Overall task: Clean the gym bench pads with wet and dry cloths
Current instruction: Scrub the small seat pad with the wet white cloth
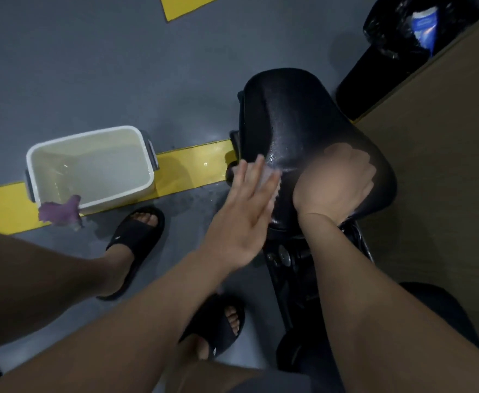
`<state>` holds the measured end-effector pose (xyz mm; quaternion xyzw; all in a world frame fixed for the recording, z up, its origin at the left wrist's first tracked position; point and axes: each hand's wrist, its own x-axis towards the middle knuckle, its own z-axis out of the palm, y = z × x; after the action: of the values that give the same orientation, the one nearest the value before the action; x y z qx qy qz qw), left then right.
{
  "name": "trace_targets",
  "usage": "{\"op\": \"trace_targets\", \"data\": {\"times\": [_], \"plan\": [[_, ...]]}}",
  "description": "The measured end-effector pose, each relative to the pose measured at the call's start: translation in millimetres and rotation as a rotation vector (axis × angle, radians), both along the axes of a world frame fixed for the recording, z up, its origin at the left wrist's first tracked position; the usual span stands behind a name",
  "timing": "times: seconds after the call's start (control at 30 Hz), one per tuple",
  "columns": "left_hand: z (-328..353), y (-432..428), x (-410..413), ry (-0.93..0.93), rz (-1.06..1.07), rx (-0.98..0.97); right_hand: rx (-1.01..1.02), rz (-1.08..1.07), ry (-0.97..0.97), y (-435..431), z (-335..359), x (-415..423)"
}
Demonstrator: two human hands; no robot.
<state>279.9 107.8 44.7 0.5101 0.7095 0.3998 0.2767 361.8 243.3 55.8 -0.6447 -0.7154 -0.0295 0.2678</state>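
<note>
pressing a pale cloth [271, 185] on the black pad [295, 114], my left hand [244, 211] is flat. my right hand [340, 182] grips its edge.

Left hand [244, 211] presses pale cloth [275, 191] against pad [303, 114].

A gym is suggested by the black bench pad [303, 123] at 1 o'clock and the yellow-striped grey flooring [91, 66] at 10 o'clock.

Grey floor [91, 66], wet patches mid-frame. 1 yellow stripe [193, 157] crosses it; 1 yellow patch [181, 5] at top edge. Brown board panel [445, 171] right. Dim light.
</note>
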Motion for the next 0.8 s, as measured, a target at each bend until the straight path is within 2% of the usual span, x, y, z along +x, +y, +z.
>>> {"op": "trace_targets", "data": {"times": [0.07, 0.2, 0.33, 0.47, 0.6, 0.8], "plan": [[2, 15, -2, -0.095, 0.088, -0.039, 0.004, 0.002, 0.003, 1, -1, 0], [1, 15, 14, -0.149, 0.217, -0.049, 0.028, 0.007, 0.013, 1, -2, 0], [2, -1, 27, -0.375, 0.283, -0.007, 0.034, 0.003, -0.004, 1, -3, 0], [9, 4, 23, -0.574, 0.564, 0.001, 0.037, 0.006, -0.002, 1, -3, 0], [12, 12, 20, -0.569, 0.715, 0.004, 0.047, 0.002, -0.001, 2, -4, 0], [21, 13, 34, -0.62, 0.689, -0.178, 0.055, 0.003, 0.022, 0, -4, -2]]}}
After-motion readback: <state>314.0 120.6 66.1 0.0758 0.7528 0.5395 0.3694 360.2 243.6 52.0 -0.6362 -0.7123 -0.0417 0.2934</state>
